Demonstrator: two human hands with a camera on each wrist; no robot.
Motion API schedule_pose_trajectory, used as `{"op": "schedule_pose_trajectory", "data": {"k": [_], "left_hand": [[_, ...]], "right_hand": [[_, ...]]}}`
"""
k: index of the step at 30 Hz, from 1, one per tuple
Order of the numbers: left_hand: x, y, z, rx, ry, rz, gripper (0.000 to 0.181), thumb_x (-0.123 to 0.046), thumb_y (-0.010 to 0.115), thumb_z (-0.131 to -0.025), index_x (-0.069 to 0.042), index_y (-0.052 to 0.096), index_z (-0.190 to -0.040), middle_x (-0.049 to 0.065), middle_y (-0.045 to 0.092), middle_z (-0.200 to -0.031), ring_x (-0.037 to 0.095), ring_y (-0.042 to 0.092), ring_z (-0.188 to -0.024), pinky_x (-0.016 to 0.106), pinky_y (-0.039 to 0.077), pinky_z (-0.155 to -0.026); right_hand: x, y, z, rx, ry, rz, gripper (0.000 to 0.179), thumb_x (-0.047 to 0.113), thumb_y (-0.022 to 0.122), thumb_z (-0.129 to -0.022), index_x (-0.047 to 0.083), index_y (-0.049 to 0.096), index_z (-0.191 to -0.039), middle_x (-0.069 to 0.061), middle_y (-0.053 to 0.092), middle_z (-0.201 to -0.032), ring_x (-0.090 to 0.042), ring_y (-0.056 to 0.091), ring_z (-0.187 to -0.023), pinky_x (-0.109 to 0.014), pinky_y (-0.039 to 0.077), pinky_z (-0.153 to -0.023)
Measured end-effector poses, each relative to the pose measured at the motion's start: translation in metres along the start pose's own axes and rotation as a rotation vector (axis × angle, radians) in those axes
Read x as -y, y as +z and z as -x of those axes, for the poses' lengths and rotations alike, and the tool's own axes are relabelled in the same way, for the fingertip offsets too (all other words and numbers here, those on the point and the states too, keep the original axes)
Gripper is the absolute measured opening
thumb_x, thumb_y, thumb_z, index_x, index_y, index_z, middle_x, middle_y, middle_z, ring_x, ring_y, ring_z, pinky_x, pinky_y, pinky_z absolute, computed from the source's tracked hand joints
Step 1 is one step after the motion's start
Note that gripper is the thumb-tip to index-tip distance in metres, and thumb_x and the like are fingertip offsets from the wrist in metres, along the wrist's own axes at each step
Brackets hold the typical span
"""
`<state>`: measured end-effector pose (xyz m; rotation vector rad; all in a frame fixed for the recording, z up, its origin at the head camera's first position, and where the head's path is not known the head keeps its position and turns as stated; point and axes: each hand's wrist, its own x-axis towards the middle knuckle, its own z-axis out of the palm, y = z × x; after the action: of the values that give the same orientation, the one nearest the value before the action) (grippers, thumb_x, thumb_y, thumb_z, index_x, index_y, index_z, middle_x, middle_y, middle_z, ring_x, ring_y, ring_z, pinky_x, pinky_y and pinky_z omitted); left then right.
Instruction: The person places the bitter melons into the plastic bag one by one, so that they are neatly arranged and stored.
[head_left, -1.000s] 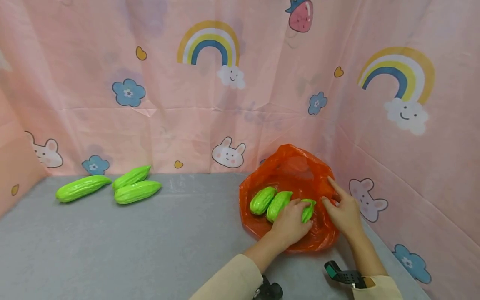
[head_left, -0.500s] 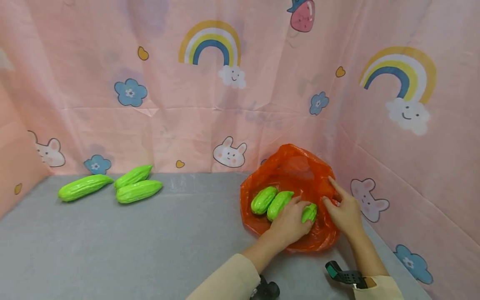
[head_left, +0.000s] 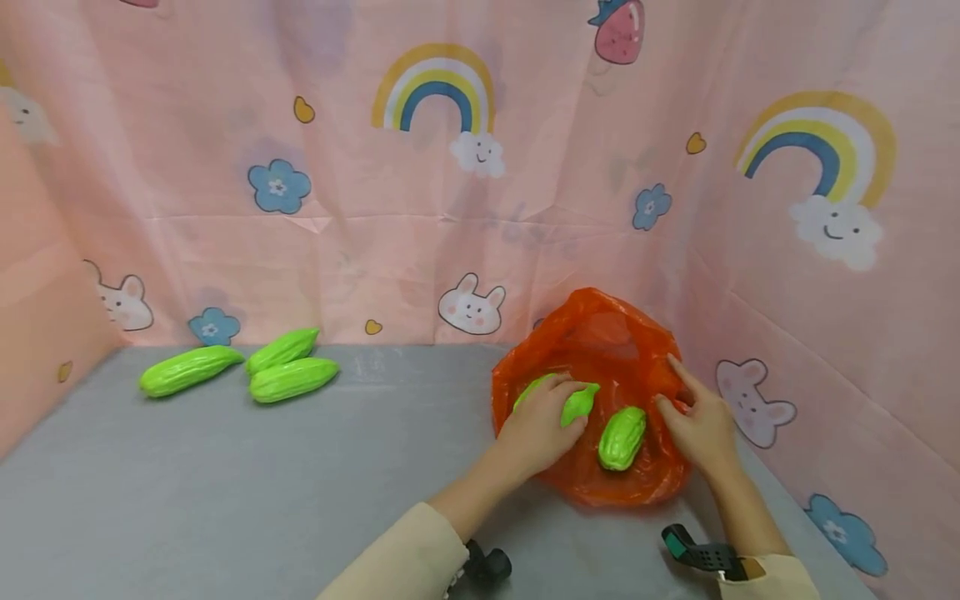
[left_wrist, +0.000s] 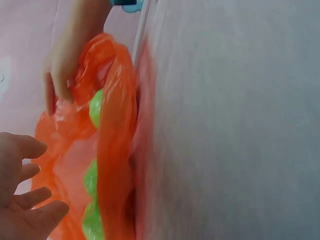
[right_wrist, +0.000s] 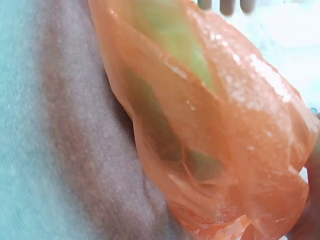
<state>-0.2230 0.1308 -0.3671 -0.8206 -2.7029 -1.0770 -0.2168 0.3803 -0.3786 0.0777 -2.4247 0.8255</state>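
Observation:
An orange-red plastic bag (head_left: 611, 492) stands wide-mouthed on the grey table at the right. Inside it one ridged green gourd (head_left: 622, 439) lies at the right. To its left are a second gourd (head_left: 579, 403) and a third, mostly covered by my left hand (head_left: 536, 429) in the head view. In the left wrist view, that hand's fingers (left_wrist: 35, 200) are spread and slightly bent over the bag's mouth, apart from the gourds. My right hand (head_left: 705, 425) holds the bag's right rim between thumb and fingers. Through the bag's film, green shapes (right_wrist: 165, 30) show in the right wrist view.
Three more green gourds lie at the back left: one long gourd (head_left: 191, 370) alone, and an upper one (head_left: 283, 350) touching a lower one (head_left: 294, 380). A pink printed cloth (head_left: 360, 208) hangs behind and at both sides of the grey table (head_left: 300, 483).
My left hand has let go of the rightmost gourd and moved left over the other two. The right hand stays at the bag's rim. The head view has turned slightly left.

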Motion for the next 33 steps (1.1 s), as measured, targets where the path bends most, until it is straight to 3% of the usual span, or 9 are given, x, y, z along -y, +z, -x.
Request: {"op": "schedule_pose_trajectory", "data": {"k": [6, 11, 17, 25, 33], "left_hand": [[0.016, -0.020, 0.010, -0.049, 0.028, -0.005, 0.046, -0.024, 0.069, -0.096, -0.017, 0.060, -0.140, 0.005, 0.056, -0.147, 0.022, 0.057, -0.134, 0.040, 0.051, -0.109], [0.030, -0.035, 0.018, -0.074, 0.075, -0.082, 0.045, -0.023, 0.069, -0.096, -0.015, 0.060, -0.139, 0.008, 0.056, -0.146, 0.026, 0.057, -0.134, 0.042, 0.050, -0.109], [0.039, -0.049, 0.028, -0.090, 0.152, -0.159, 0.044, -0.022, 0.070, -0.095, -0.012, 0.061, -0.137, 0.010, 0.059, -0.143, 0.028, 0.058, -0.130, 0.041, 0.049, -0.110], [0.042, -0.058, 0.042, -0.050, 0.127, -0.159, 0.045, -0.021, 0.069, -0.096, -0.013, 0.060, -0.139, 0.011, 0.056, -0.146, 0.028, 0.055, -0.135, 0.043, 0.049, -0.110], [0.061, -0.074, 0.051, -0.044, 0.083, -0.131, 0.046, -0.021, 0.068, -0.097, -0.013, 0.059, -0.140, 0.011, 0.055, -0.148, 0.029, 0.053, -0.137, 0.045, 0.048, -0.112]], "right_hand": [[0.000, 0.001, 0.000, -0.003, -0.010, 0.003, 0.059, 0.011, 0.065, -0.092, 0.008, 0.050, -0.149, -0.035, 0.066, -0.122, -0.051, 0.069, -0.101, 0.004, 0.034, -0.069], [0.000, 0.003, 0.000, 0.014, -0.009, 0.002, 0.058, 0.010, 0.063, -0.093, 0.006, 0.048, -0.150, -0.035, 0.061, -0.130, -0.053, 0.068, -0.102, 0.006, 0.032, -0.071], [-0.001, 0.004, 0.000, -0.004, -0.024, 0.019, 0.058, 0.010, 0.065, -0.092, 0.006, 0.050, -0.148, -0.035, 0.062, -0.127, -0.052, 0.068, -0.100, 0.007, 0.030, -0.072], [-0.003, 0.002, 0.000, 0.031, -0.024, 0.005, 0.059, 0.010, 0.064, -0.093, 0.005, 0.047, -0.150, -0.038, 0.061, -0.128, -0.055, 0.067, -0.101, 0.006, 0.033, -0.068], [-0.003, 0.001, 0.000, 0.049, -0.002, 0.019, 0.060, 0.011, 0.064, -0.094, 0.007, 0.046, -0.152, -0.037, 0.062, -0.127, -0.054, 0.067, -0.102, -0.002, 0.044, -0.066]]}}
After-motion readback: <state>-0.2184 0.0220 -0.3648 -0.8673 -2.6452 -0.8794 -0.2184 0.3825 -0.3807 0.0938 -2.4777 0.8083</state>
